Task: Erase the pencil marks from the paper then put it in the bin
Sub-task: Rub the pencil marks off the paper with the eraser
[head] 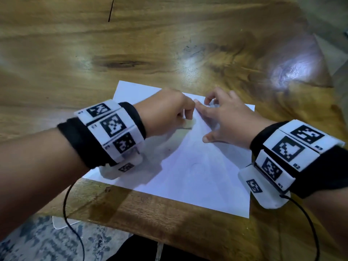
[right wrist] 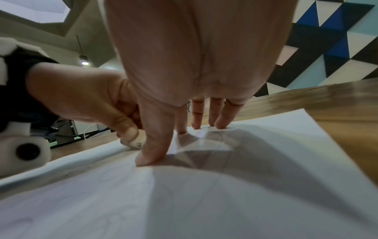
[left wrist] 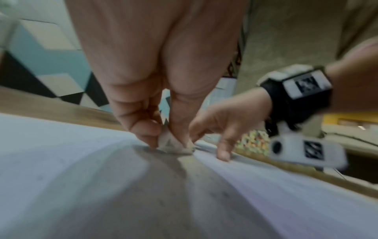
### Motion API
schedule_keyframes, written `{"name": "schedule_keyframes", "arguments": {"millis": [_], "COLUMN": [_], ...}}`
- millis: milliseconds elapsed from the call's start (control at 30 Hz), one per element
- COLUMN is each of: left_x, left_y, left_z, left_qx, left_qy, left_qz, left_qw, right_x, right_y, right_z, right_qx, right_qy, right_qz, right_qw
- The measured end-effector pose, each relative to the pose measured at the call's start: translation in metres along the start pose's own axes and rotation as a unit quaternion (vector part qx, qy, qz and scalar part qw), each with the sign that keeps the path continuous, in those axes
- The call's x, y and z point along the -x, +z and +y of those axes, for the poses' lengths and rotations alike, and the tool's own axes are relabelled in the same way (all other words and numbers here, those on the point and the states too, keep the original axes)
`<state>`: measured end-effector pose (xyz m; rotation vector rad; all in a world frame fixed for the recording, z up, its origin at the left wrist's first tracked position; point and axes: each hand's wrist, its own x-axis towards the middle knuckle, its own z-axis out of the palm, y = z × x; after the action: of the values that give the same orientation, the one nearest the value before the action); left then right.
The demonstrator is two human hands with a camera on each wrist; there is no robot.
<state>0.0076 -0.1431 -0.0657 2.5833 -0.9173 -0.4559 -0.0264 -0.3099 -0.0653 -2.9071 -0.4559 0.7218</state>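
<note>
— Where is the paper [head: 197, 166] seen?

— It is laid flat on the wooden table [head: 150, 44], close to the near edge. One near corner is almost at the table's edge, and bare wood is seen past the far side and to the left. The table's right corner is seen just beyond the paper's right edge. Lots of open wood is left behind the hands.

— What is held by the left hand [head: 165, 112]?

— A small white eraser [left wrist: 175, 145] is pinched between the thumb and the curled fingers [left wrist: 143, 129]. The eraser is pressed down onto the paper, near the far edge of the sheet. The picture from the left wrist is blurred, so the marks under it cannot be made out.

— And the right hand [head: 224, 117]?

— It is spread wide — nothing is held by it. The sheet is pressed down by its fingertips [right wrist: 222, 124] and by the thumb. The thumb tip is set nearer to the person, and the other fingertips are set close to the far edge. The pointing finger is stretched toward the left hand, almost touching it.

— Can pencil marks [right wrist: 223, 161] be seen?

— Faint thin lines are seen on the paper under and near the right hand. A grey shadow is thrown across the sheet below both hands.

— Are the hands apart?

— They are just beside each other, over the far half of the paper. A band with black-and-white squares is worn on each wrist.
</note>
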Motion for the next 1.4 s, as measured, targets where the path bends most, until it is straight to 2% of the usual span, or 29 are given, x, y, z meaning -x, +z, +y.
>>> {"name": "schedule_keyframes", "arguments": {"millis": [67, 133, 200, 233, 300, 367, 433, 467, 533, 600, 633, 733, 833, 867, 933, 1000, 1067, 1133, 1233, 1300, 1400], "left_x": [0.014, 0.05, 0.074, 0.074, 0.056, 0.032, 0.024, 0.031, 0.059, 0.08, 0.081, 0.052, 0.023, 0.026, 0.052, 0.08, 0.087, 0.07, 0.035, 0.038, 0.069], "left_y": [0.009, 0.018, 0.024, 0.023, 0.015, 0.007, 0.01, 0.014, 0.024, 0.029, 0.03, 0.018, 0.016, 0.019, 0.026, 0.033, 0.032, 0.026, 0.015, 0.016, 0.038], "left_z": [0.001, 0.005, 0.006, 0.004, 0.001, -0.001, -0.003, -0.001, 0.002, 0.004, 0.001, 0.002, 0.007, 0.009, 0.013, 0.015, 0.013, 0.013, 0.011, 0.009, 0.009], "left_qx": [0.009, 0.033, 0.038, 0.039, 0.03, 0.018, 0.025, 0.031, 0.046, 0.049, 0.049, 0.038, 0.028, 0.031, 0.045, 0.051, 0.062, 0.064, 0.045, 0.052, 0.024], "left_qy": [0.033, 0.072, 0.064, 0.066, 0.07, 0.033, 0.006, 0.021, 0.063, 0.054, 0.053, 0.065, 0.025, 0.035, 0.066, 0.059, 0.051, 0.061, 0.039, 0.04, 0.059], "left_qz": [0.006, -0.047, -0.116, -0.122, -0.076, -0.01, 0.012, 0.017, -0.017, -0.081, -0.091, -0.054, -0.008, -0.001, -0.023, -0.082, -0.109, -0.094, -0.025, -0.017, -0.072], "left_qw": [0.999, 0.996, 0.99, 0.99, 0.994, 0.999, 1.0, 0.999, 0.997, 0.994, 0.993, 0.996, 0.999, 0.999, 0.997, 0.994, 0.991, 0.992, 0.998, 0.998, 0.995], "right_x": [0.0, 0.001, 0.002, 0.002, 0.002, 0.003, 0.002, 0.002, 0.002, 0.003, 0.003, 0.003, 0.002, 0.001, 0.001, 0.002, 0.002, 0.002, 0.002, 0.002, 0.002], "right_y": [-0.001, -0.002, -0.003, -0.003, -0.003, -0.002, -0.002, -0.001, -0.001, -0.002, -0.002, -0.002, -0.001, 0.0, -0.001, -0.001, -0.001, -0.002, -0.002, -0.002, -0.002], "right_z": [0.0, -0.001, -0.002, -0.002, -0.002, -0.002, -0.002, -0.001, -0.001, -0.001, -0.002, -0.003, -0.002, -0.002, -0.001, -0.001, -0.002, -0.003, -0.003, -0.002, -0.002], "right_qx": [-0.002, -0.009, -0.009, -0.009, -0.007, -0.006, -0.008, -0.011, -0.016, -0.015, -0.015, -0.013, -0.009, -0.009, -0.013, -0.014, -0.014, -0.015, -0.014, -0.011, -0.013], "right_qy": [-0.001, 0.001, 0.002, 0.002, 0.003, 0.005, 0.005, 0.005, 0.005, 0.005, 0.007, 0.008, 0.006, 0.006, 0.006, 0.005, 0.006, 0.007, 0.007, 0.006, 0.007], "right_qz": [-0.002, -0.006, -0.007, -0.007, -0.007, -0.005, -0.002, -0.001, -0.001, -0.002, -0.003, -0.001, 0.001, 0.0, -0.001, -0.001, -0.002, -0.003, -0.004, -0.005, -0.006], "right_qw": [1.0, 1.0, 1.0, 1.0, 1.0, 1.0, 1.0, 1.0, 1.0, 1.0, 1.0, 1.0, 1.0, 1.0, 1.0, 1.0, 1.0, 1.0, 1.0, 1.0, 1.0]}}
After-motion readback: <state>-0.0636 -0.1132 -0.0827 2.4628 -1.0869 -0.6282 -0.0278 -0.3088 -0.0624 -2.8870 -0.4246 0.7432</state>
